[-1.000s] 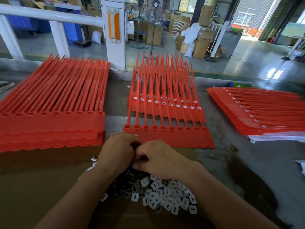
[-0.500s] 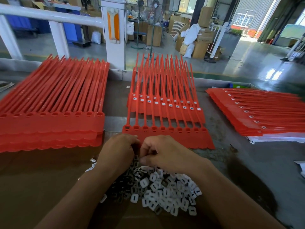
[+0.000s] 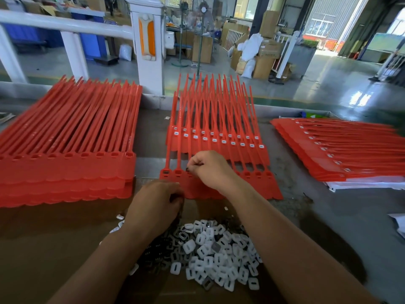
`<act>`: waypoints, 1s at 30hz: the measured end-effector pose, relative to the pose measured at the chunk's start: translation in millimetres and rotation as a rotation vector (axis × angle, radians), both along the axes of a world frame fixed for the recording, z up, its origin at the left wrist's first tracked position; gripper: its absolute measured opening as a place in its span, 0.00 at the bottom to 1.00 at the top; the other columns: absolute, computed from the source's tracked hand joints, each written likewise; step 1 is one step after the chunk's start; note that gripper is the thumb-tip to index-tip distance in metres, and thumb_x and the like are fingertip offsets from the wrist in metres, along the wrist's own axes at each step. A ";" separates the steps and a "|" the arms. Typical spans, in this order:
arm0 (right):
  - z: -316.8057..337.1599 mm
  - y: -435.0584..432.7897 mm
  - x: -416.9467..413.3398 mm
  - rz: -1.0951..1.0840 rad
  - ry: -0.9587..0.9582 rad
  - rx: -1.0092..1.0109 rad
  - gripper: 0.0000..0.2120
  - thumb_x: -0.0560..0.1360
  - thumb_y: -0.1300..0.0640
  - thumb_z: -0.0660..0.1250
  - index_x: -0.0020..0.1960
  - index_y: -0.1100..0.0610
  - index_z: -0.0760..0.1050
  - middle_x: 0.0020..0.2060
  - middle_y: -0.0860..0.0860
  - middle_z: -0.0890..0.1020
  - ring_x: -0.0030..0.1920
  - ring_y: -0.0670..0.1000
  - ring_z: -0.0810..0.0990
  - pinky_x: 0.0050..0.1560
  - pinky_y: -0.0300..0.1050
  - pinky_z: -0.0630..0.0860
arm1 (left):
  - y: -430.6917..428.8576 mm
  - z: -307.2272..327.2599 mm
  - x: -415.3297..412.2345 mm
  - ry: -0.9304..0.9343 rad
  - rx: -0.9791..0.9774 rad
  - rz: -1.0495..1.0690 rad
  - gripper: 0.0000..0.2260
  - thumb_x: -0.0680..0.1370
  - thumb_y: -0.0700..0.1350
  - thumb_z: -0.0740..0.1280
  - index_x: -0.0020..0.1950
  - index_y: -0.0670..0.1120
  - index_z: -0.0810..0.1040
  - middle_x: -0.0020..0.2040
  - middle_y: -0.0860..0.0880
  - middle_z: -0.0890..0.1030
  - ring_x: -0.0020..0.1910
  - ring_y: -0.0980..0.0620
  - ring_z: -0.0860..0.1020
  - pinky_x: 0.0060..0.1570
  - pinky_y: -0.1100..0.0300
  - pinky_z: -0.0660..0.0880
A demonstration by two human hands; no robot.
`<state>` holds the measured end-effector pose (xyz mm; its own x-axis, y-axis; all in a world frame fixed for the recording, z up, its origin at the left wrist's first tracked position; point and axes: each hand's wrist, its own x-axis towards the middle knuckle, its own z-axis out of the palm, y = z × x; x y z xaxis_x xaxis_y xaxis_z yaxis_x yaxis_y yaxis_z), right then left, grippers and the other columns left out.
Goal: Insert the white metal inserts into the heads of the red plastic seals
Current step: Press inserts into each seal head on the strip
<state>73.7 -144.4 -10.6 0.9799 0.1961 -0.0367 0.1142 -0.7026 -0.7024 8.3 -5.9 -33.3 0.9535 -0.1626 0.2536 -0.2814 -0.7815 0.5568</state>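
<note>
A strip of joined red plastic seals [image 3: 263, 185] lies in front of me, its row of empty heads facing me. My right hand [image 3: 210, 167] is over the third head from the left, pinching a small insert at its fingertips. My left hand [image 3: 155, 205] rests curled at the strip's near edge, with what it holds hidden under the fingers. A heap of white metal inserts [image 3: 214, 253] lies on brown cardboard below both hands. Beyond the front strip, more red seals [image 3: 219, 139] show white inserts in their heads.
A thick stack of empty red seals [image 3: 65, 167] sits on the left. Another stack of filled seals [image 3: 339, 154] lies on the right over white sheets. A white railing post [image 3: 146, 44] stands behind the table's far edge. A loose insert [image 3: 225, 208] lies near the strip.
My right hand has left the insert heap and moved up to the row of heads on the front strip. My left hand stayed near the strip's edge.
</note>
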 end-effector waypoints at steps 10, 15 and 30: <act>-18.0 20.6 16.6 -0.088 0.001 -0.052 0.17 0.73 0.60 0.64 0.26 0.50 0.70 0.32 0.46 0.77 0.37 0.47 0.76 0.37 0.39 0.69 | 0.0 -2.1 1.2 0.023 0.005 -0.004 0.12 0.73 0.38 0.64 0.50 0.49 0.83 0.53 0.51 0.82 0.52 0.52 0.78 0.52 0.55 0.74; -19.9 24.4 16.2 -0.086 -0.015 -0.099 0.07 0.74 0.57 0.65 0.43 0.55 0.82 0.46 0.50 0.83 0.49 0.51 0.80 0.53 0.49 0.77 | -0.2 -2.4 0.5 0.035 0.007 0.000 0.12 0.74 0.38 0.63 0.52 0.49 0.82 0.54 0.52 0.81 0.54 0.53 0.77 0.54 0.56 0.73; -22.1 30.7 18.9 -0.225 -0.045 -0.109 0.06 0.71 0.57 0.66 0.45 0.54 0.82 0.44 0.51 0.83 0.47 0.52 0.80 0.44 0.43 0.75 | 0.0 -2.7 0.0 0.019 0.030 -0.001 0.14 0.73 0.37 0.62 0.53 0.49 0.82 0.55 0.51 0.81 0.54 0.52 0.77 0.54 0.56 0.73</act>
